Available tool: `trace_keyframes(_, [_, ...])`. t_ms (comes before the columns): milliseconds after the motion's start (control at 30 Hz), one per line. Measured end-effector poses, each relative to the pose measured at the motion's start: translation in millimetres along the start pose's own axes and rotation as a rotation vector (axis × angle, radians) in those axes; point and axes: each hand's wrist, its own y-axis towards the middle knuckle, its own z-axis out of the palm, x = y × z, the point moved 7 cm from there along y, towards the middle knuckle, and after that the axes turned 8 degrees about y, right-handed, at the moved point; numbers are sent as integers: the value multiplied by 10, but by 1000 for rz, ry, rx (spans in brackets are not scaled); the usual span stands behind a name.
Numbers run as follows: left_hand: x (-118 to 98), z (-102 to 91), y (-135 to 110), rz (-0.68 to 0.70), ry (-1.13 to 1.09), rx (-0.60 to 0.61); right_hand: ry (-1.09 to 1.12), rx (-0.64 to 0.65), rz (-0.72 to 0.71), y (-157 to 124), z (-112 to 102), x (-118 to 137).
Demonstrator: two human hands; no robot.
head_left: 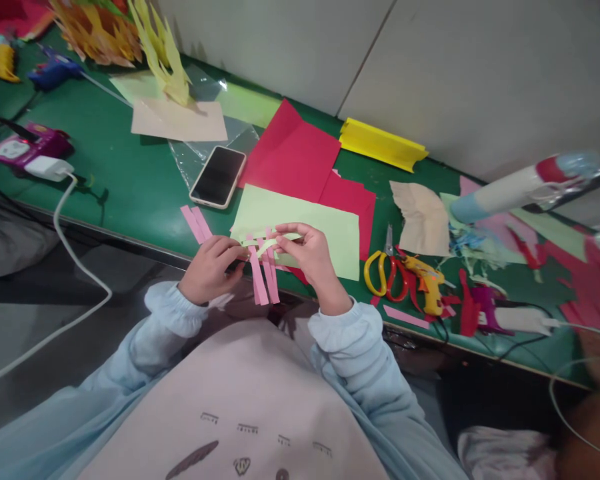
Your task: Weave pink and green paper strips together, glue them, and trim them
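Observation:
My left hand (pixel 211 268) is closed at the fingertips on the left side of several pink paper strips (pixel 259 279), which cross with narrow light green strips. My right hand (pixel 309 259) pinches a light green paper strip (pixel 267 247) that lies across the pink ones. The pink ends hang down over the table's front edge, while two other pink strips (pixel 197 223) stick out beyond my left hand. Under and behind the work lies a light green sheet (pixel 300 217). How the strips pass over and under one another is too small to make out.
A phone (pixel 218 177) and red paper (pixel 293 153) lie beyond my hands. To the right are scissors (pixel 386 270), a yellow glue gun (pixel 429 283) and paper scraps. A purple power socket (pixel 33 143) with a white cable sits left. A yellow tray-like piece (pixel 383 145) leans near the wall.

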Motion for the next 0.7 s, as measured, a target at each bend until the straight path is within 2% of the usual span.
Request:
trace_keyframes(167, [-47, -5, 9, -3, -10, -18, 118, -25, 41, 22, -15, -30])
trace_keyframes(333, [-38, 0, 27, -69, -30, -49, 170, -31, 63, 46, -18, -75])
trace_keyframes(500, [-57, 48, 50, -72, -18, -41, 207, -26, 85, 64, 13, -108])
trace_keyframes(700, [-55, -6, 53, -87, -46, -177, 207, -16, 96, 69, 36, -129])
